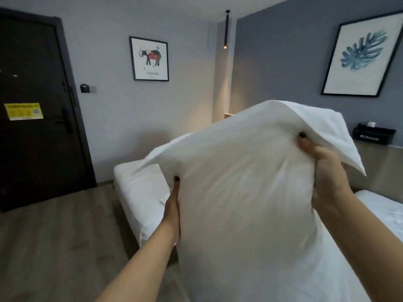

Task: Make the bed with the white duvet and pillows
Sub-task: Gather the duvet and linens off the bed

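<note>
Both forearms reach up from the bottom of the head view, and between them the person holds a white pillow [239, 192] upright, lifted clear of the bed [139, 192] and blocking most of what lies beyond. Its left hand [173, 205] is pressed along the pillow's left edge, thumb on the near face with the dark nail showing, the other fingers hidden behind the fabric, so it appears to clamp that side. Its right hand [325, 168] is higher, at the upper right edge, fingers curled into the cover and bunching it just below a loose flap of pillowcase [327, 136] that folds over above the knuckles. The likeliest trouble comes from that right grip: it seems to hold mostly cover rather than filling, so a shake could slide the filling down inside the case or pull the cloth out of the fingers, letting that corner drop. With the pillow filling the view, placing it is partly blind, and it could land crooked or off the mattress edge below the left hand. White bedding [383, 212] lies beyond the right wrist; whether it is duvet or sheet cannot be told.
</note>
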A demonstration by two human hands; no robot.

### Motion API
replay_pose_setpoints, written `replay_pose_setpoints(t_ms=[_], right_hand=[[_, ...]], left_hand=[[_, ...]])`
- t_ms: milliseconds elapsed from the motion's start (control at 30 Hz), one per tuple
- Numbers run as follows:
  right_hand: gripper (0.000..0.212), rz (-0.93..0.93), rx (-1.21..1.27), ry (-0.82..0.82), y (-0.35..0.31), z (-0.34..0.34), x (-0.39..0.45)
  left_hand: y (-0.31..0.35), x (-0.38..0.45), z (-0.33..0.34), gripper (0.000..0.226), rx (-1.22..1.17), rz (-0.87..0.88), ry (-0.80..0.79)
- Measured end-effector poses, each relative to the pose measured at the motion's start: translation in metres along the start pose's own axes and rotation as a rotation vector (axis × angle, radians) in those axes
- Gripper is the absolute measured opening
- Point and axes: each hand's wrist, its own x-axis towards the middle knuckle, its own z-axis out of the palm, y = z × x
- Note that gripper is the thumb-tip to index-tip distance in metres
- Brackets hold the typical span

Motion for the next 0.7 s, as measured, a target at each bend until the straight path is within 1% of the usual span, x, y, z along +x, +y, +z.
replay_pose_setpoints(t_ms=[67, 100, 133, 200, 233, 267, 333, 367, 433, 500, 600, 667, 700], right_hand=[[0.043, 0.035, 0.046, 0.067, 0.017, 0.017, 0.034], [0.048, 0.058, 0.047, 0.102, 0.023, 0.024, 0.046], [0.046, 0.077, 0.037, 0.118, 0.029, 0.029, 0.056], [0.030, 0.110, -0.007, 0.135, 0.044, 0.046, 0.078], [0.027, 0.135, -0.036, 0.157, 0.051, 0.057, 0.088], [0.029, 0.163, -0.084, 0.184, 0.058, 0.068, 0.095], [0.035, 0.194, -0.172, 0.218, 0.070, 0.085, 0.105], [0.035, 0.201, -0.199, 0.231, 0.074, 0.092, 0.109], [0.031, 0.192, -0.253, 0.275, 0.085, 0.100, 0.118], [0.037, 0.194, -0.354, 0.226, 0.098, 0.104, 0.130], [0.046, 0.199, -0.491, 0.087, 0.124, 0.114, 0.157], [0.050, 0.222, -0.570, 0.090, 0.148, 0.122, 0.184], [0.056, 0.237, -0.599, 0.114, 0.162, 0.122, 0.198]], left_hand=[[0.019, 0.035, -0.006, 0.076, 0.076, 0.054, 0.027], [0.025, 0.051, -0.009, 0.076, 0.115, 0.073, 0.050], [0.030, 0.065, -0.012, 0.070, 0.129, 0.090, 0.070], [0.042, 0.104, -0.023, 0.051, 0.096, 0.124, 0.074], [0.048, 0.122, -0.027, 0.046, 0.079, 0.126, 0.083], [0.053, 0.140, -0.031, 0.046, 0.065, 0.123, 0.099], [0.065, 0.174, -0.038, 0.058, 0.009, 0.119, 0.121], [0.071, 0.191, -0.041, 0.068, -0.001, 0.120, 0.121], [0.081, 0.221, -0.044, 0.076, 0.006, 0.140, 0.115], [0.085, 0.250, -0.045, 0.081, 0.006, 0.150, 0.078], [0.084, 0.294, -0.048, 0.078, 0.000, 0.144, 0.059], [0.077, 0.324, -0.051, 0.083, 0.001, 0.109, 0.067], [0.073, 0.339, -0.052, 0.087, 0.007, 0.102, 0.067]])
